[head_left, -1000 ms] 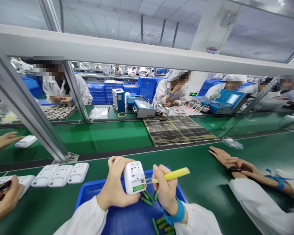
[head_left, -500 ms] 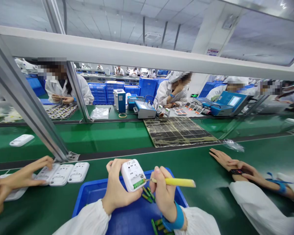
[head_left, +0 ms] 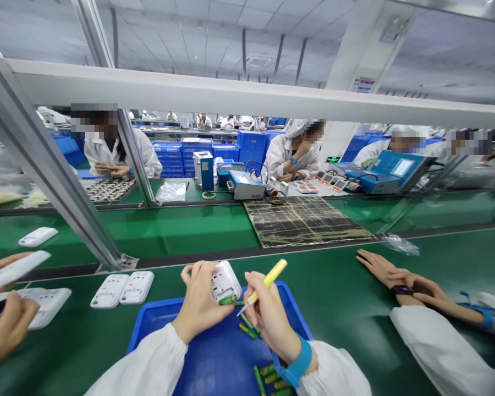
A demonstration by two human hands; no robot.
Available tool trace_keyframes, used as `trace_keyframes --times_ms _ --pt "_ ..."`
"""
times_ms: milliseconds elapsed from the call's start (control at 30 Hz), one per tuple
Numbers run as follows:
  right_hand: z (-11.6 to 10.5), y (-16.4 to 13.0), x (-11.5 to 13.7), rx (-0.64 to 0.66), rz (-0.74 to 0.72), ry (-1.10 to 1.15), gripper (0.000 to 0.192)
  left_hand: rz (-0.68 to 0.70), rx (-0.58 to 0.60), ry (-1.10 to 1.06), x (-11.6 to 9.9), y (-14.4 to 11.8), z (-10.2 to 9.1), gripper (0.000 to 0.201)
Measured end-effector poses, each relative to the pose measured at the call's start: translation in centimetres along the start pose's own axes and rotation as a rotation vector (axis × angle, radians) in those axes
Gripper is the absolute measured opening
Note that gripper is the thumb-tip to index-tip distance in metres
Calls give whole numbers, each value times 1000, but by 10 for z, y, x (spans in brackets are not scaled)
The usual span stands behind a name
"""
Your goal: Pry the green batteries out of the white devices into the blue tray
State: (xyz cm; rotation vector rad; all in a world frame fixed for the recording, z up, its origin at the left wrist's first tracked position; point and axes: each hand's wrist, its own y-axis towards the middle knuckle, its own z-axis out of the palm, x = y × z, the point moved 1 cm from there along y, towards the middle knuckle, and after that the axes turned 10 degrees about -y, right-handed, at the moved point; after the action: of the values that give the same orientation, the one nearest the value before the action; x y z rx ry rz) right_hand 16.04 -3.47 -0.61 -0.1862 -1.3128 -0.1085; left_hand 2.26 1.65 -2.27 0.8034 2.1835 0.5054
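White rounded plastic device (head_left: 227, 279), gripped between thumb and fingers of the left hand (head_left: 202, 302); at its lower edge, near this thumb, green cylindrical battery (head_left: 226, 300). Pinched like a pen in the fingers of the right hand (head_left: 269, 314), yellow-handled tool (head_left: 275, 273) with thin tip, pointing downward and left. Below both hands, blue plastic tray (head_left: 214, 357); under the right fingers, loose green batteries (head_left: 246, 331). Left of the left fingers, two more white devices (head_left: 137, 287) on green tabletop (head_left: 334, 297).
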Motion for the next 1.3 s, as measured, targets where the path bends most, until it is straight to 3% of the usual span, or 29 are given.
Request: trace_keyframes --times_ms 133,233,400,567,633,833,900,1000,1067,1167,1233,1300 --pt "-6 -1 1 -168 -249 -142 44 -8 32 -8 -3 -1 -2 69" --pt "-11 -3 -5 -176 -353 -257 45 -23 68 -29 -6 -2 -4 70" --pt "-13 -4 -12 -104 -406 -407 46 10 91 -48 -9 -1 -9 70" --pt "-10 -2 -12 -70 -370 -341 43 31 81 -8 -10 1 -11 67" --pt "-8 -4 -13 6 -341 -291 41 51 94 18 -10 2 -10 64" --pt "1 -13 -7 485 -164 -285 43 258 294 8 -11 -2 -1 66" --pt "0 -10 -3 527 -86 -225 39 342 305 34 -12 -2 -1 63" --pt "-6 2 -4 513 -24 -162 34 380 226 116 -7 3 -9 58" --pt "-11 12 -9 481 5 -95 32 280 173 212 4 10 -18 57" --pt "-16 26 -17 400 2 38 30 -47 171 350 41 19 -34 59" --pt "-16 31 -20 346 -14 71 30 -246 279 392 75 19 -41 63" --pt "-14 32 -21 316 -14 40 30 -340 443 420 109 15 -45 69"
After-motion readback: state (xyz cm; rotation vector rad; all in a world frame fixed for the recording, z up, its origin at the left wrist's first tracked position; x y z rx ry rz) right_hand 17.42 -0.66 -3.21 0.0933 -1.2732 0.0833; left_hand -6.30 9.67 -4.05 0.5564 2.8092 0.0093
